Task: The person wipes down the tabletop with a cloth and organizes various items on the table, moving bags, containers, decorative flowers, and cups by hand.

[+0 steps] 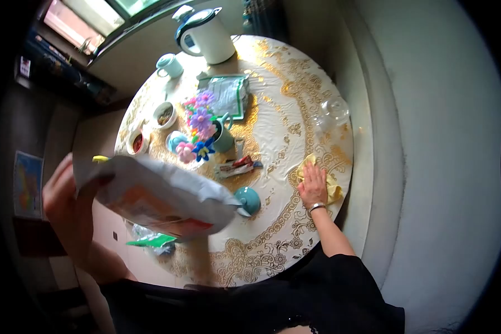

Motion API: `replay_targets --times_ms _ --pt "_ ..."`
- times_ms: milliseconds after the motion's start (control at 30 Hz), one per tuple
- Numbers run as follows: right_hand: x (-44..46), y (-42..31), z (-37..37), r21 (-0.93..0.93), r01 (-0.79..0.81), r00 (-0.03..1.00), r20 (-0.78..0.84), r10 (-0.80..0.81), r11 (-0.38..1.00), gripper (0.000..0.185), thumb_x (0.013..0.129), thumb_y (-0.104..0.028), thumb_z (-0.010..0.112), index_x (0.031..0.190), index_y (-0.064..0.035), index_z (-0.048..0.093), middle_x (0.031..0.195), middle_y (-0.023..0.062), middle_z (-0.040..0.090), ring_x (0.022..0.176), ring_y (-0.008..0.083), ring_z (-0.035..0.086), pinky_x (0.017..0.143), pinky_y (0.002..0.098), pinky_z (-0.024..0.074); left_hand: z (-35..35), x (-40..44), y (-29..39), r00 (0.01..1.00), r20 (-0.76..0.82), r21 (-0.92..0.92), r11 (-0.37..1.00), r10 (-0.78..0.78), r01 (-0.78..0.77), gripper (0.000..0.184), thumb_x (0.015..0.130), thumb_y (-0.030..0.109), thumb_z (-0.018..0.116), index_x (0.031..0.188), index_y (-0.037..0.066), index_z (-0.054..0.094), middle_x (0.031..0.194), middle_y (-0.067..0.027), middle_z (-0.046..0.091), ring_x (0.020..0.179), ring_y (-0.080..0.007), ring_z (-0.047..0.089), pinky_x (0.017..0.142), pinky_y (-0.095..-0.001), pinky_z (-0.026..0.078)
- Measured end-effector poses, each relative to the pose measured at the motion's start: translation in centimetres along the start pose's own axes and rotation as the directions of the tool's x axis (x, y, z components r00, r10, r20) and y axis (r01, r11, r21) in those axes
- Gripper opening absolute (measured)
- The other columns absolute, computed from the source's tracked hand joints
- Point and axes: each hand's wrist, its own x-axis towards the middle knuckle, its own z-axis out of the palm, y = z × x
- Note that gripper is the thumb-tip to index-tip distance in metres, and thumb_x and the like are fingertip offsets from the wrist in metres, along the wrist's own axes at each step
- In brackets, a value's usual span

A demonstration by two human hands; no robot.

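My left hand (67, 206) is closed on the end of a silvery plastic bag (167, 192), held up above the left side of the round table. The bag has orange and red printing. My right hand (314, 183), with a bracelet at its wrist, lies flat on a yellow cloth (334, 190) near the table's right edge. Its fingers are stretched out over the cloth, part of which shows around them. A teal lid-like dome (247, 201) sits by the bag's right end. Beside it are small packets (236, 167) in white and red.
On the patterned tablecloth (273, 234) stand a white kettle (214, 42), a light blue mug (169, 65), two bowls (165, 115), and a teal cup (222, 139) near colourful flowers (200, 119). A green-edged packet (226, 94) and a clear glass-like object (335, 111) lie farther out. A wall borders the right.
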Motion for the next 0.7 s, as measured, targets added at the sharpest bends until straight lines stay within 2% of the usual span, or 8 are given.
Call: replay_targets --times_ms 100,233,300,333,367,467,533,700 --pt "-0.1 0.0 -0.4 0.005 -0.019 1.000 0.024 0.019 1.000 0.056 0.069 -0.020 0.059 0.122 -0.0034 0.046 0.135 0.0102 0.038 0.125 0.0282 0.034 0.106 0.0463 0.0210 3.1 6.0 2.9 1.000 0.018 -0.294 0.956 -0.004 0.010 0.014 0.071 -0.002 0.062 0.084 -0.006 0.062 0.080 -0.0089 0.063 0.072 -0.0132 0.058 0.063 -0.0245 0.045" --pt "-0.1 -0.2 -0.5 0.007 -0.025 1.000 0.000 0.025 1.000 0.057 0.069 -0.020 0.059 0.122 -0.0038 0.046 0.135 0.0094 0.038 0.125 0.0267 0.034 0.107 0.0462 0.0204 7.9 13.1 6.3 0.989 -0.065 -0.341 0.928 0.135 -0.149 0.016 0.076 0.008 0.060 0.088 0.000 0.065 0.068 -0.0059 0.062 0.062 -0.0064 0.055 0.059 -0.0226 0.044" --pt "-0.1 -0.1 -0.5 0.038 -0.023 1.000 0.019 0.022 0.999 0.056 0.069 -0.020 0.059 0.122 -0.0041 0.047 0.135 0.0091 0.038 0.125 0.0267 0.034 0.107 0.0462 0.0204 11.3 17.1 7.0 0.925 -0.161 -0.326 0.866 0.345 -0.380 0.017 0.076 0.016 0.062 0.087 0.003 0.065 0.069 -0.0101 0.062 0.056 -0.0152 0.057 0.056 -0.0272 0.044" --pt "-0.1 0.0 -0.2 0.038 -0.024 1.000 0.019 0.024 0.999 0.055 0.070 -0.020 0.057 0.122 -0.0042 0.047 0.135 0.0090 0.038 0.125 0.0267 0.034 0.106 0.0466 0.0207 12.4 18.3 8.6 0.950 -0.075 -0.366 0.878 0.303 -0.309 0.013 0.074 0.016 0.061 0.081 0.007 0.067 0.069 -0.0064 0.062 0.065 -0.0182 0.058 0.062 -0.0287 0.043" --pt "-0.1 -0.1 -0.3 0.034 -0.031 0.999 0.013 0.031 0.999 0.055 0.070 -0.020 0.057 0.122 -0.0042 0.047 0.135 0.0090 0.038 0.125 0.0267 0.034 0.106 0.0466 0.0207 14.5 20.6 7.5 0.930 -0.015 -0.312 0.882 0.368 -0.354 0.018 0.081 0.018 0.060 0.091 0.003 0.066 0.079 -0.0062 0.062 0.071 -0.0146 0.061 0.067 -0.0275 0.049" --pt "0.0 -0.3 -0.6 0.076 -0.038 0.999 0.000 0.038 0.996 0.053 0.071 -0.019 0.055 0.121 -0.0040 0.047 0.134 0.0094 0.039 0.125 0.0267 0.035 0.106 0.0467 0.0213 19.9 25.6 9.8 0.753 -0.105 -0.150 0.738 0.650 -0.658 0.013 0.070 0.009 0.061 0.081 0.003 0.066 0.082 -0.0093 0.063 0.085 -0.0270 0.055 0.077 -0.0367 0.043" --pt "-0.1 -0.4 -0.8 0.073 -0.038 0.999 -0.004 0.039 0.997 0.053 0.071 -0.018 0.054 0.121 -0.0039 0.048 0.134 0.0094 0.039 0.125 0.0267 0.035 0.106 0.0467 0.0212 25.3 29.1 9.3 0.646 -0.218 0.026 0.666 0.731 -0.745 0.011 0.066 0.020 0.061 0.068 0.010 0.065 0.072 -0.0044 0.062 0.080 -0.0245 0.055 0.075 -0.0388 0.036" --pt "0.0 -0.3 -0.8 0.066 -0.034 0.999 0.021 0.033 0.997 0.054 0.071 -0.019 0.055 0.122 -0.0035 0.047 0.135 0.0095 0.038 0.125 0.0271 0.035 0.106 0.0468 0.0211 34.5 31.5 10.2 0.578 -0.202 0.204 0.611 0.791 -0.765 0.012 0.069 0.015 0.059 0.074 0.018 0.070 0.068 0.0023 0.059 0.089 -0.0167 0.051 0.077 -0.0323 0.038"
